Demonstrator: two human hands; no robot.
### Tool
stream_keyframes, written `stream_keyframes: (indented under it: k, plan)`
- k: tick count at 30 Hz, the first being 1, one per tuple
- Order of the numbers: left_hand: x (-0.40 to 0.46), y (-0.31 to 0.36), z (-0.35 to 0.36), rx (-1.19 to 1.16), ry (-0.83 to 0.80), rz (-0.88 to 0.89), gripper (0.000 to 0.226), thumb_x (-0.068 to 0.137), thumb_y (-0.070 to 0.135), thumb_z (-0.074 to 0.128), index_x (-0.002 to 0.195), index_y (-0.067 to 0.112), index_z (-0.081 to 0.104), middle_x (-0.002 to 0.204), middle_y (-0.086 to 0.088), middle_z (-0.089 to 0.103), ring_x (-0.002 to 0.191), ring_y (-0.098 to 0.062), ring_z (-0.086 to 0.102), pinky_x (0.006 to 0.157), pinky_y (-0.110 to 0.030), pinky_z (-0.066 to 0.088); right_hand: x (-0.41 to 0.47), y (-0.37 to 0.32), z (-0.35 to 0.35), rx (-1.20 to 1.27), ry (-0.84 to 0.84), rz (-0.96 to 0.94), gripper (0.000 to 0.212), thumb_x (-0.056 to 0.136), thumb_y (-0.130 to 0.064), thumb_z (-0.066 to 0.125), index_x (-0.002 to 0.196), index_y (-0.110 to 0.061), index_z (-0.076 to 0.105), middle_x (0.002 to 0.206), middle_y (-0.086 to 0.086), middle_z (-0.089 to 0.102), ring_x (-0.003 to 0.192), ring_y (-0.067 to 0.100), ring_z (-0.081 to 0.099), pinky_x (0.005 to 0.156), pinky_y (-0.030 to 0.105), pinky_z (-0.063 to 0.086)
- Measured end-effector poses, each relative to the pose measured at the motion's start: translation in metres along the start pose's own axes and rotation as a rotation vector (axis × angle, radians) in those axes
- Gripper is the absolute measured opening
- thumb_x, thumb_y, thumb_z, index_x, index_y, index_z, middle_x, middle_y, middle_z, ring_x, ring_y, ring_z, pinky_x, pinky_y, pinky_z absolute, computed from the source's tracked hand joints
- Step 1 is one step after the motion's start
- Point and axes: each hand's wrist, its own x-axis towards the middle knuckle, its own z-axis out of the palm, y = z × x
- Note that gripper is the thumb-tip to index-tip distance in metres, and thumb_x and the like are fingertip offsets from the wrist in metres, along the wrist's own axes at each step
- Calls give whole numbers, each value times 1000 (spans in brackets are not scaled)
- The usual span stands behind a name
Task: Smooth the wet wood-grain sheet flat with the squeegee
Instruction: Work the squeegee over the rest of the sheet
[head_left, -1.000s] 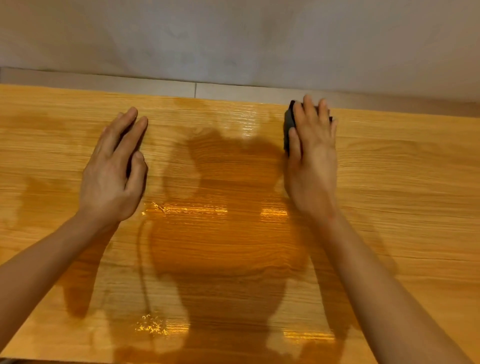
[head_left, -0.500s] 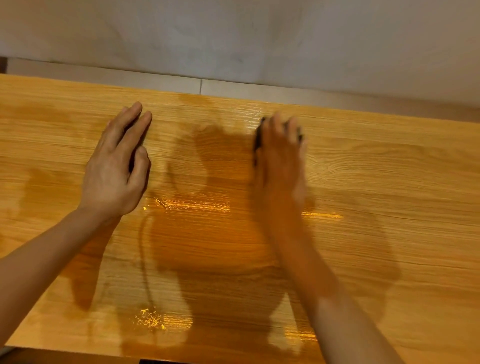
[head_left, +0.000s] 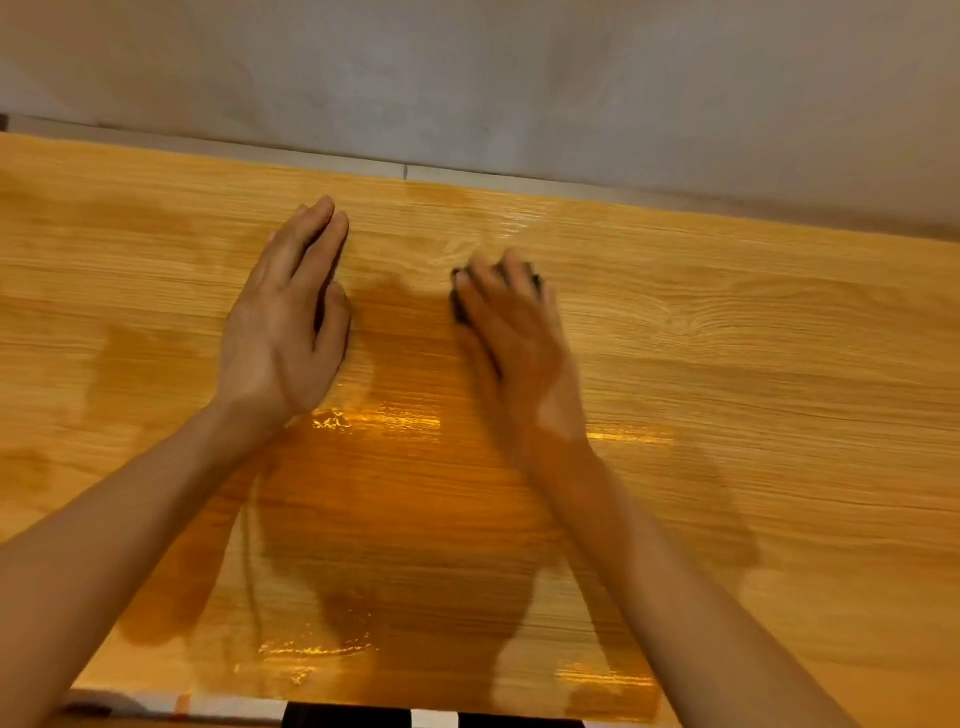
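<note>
The wood-grain sheet (head_left: 727, 364) covers almost the whole view and lies flat, with shiny wet patches near its middle and front edge. My left hand (head_left: 283, 322) rests palm down on it, fingers together and pointing away from me, holding nothing. My right hand (head_left: 511, 332) presses a small black squeegee (head_left: 460, 299) onto the sheet; only the squeegee's dark edges show past my fingers. The right hand is blurred. The two hands lie side by side, a short gap apart.
A grey wall (head_left: 519, 78) rises behind the sheet's far edge, with a pale strip (head_left: 467, 174) along its foot. At the front edge, a white and black surface (head_left: 363, 717) shows under the sheet. A thin crease (head_left: 252, 561) runs near my left forearm.
My right hand has slid the squeegee leftward across the sheet, from right of centre to close beside my left hand. The left hand stays planted; the view has shifted.
</note>
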Motion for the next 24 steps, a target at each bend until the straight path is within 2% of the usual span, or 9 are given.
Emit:
stream_keyframes:
  k: [3,5,8,10,15,17,20,22,24]
  plan:
    - [1,2,0,2,5,-18,51,106,19,37,156,6,35,165,-7,30,154,-21,23,122,-50,29,9,11,-17,-5,-138,-85,46,93,-6,58,138,-7,49,148,11,43,144,31,27,120,46,11]
    - [0,2,0,11,3,-3,51,107,20,37,155,6,35,165,-7,30,154,-20,24,123,-48,29,35,34,-28,-87,18,116,43,98,-11,47,141,-8,45,151,11,39,145,30,23,119,38,6]
    - [2,0,0,43,-18,-20,51,106,18,36,156,6,34,165,-6,29,154,-20,22,125,-44,26,66,38,-25,-116,229,398,41,101,-16,40,142,-11,46,153,7,36,147,27,20,121,42,10]
    - [4,-1,1,65,-28,-14,52,105,17,36,156,4,33,165,-8,29,153,-22,24,124,-46,27,62,9,-1,-88,180,319,40,101,-17,43,140,-11,49,151,8,40,145,27,23,121,39,9]
    - [5,-1,4,61,-19,13,54,102,16,35,154,2,35,163,-12,32,152,-26,28,123,-48,28,31,-23,19,-77,-204,-173,42,102,-17,45,144,-15,43,153,3,36,147,17,14,122,36,7]
    - [6,0,3,61,-8,14,53,102,12,38,154,3,36,163,-12,32,152,-27,28,123,-48,28,49,-6,7,-136,-101,-64,43,103,-18,40,145,-13,41,154,5,34,147,19,16,122,34,6]
    - [7,-1,3,67,-11,16,53,103,12,39,154,3,36,162,-12,33,152,-27,28,124,-48,27,84,3,3,-146,136,304,41,104,-18,35,144,-12,42,155,6,33,147,24,17,120,33,4]
    - [7,-2,4,79,-20,18,53,103,15,36,155,3,35,163,-12,32,153,-27,26,126,-45,23,91,-19,21,-160,115,292,41,104,-18,35,144,-13,42,155,5,33,148,23,16,121,36,4]
    - [6,-1,4,88,-27,22,55,103,19,33,155,3,34,164,-12,30,153,-27,25,128,-39,17,87,-36,33,-142,-7,99,42,104,-18,35,145,-13,40,155,4,33,148,22,16,121,37,5]
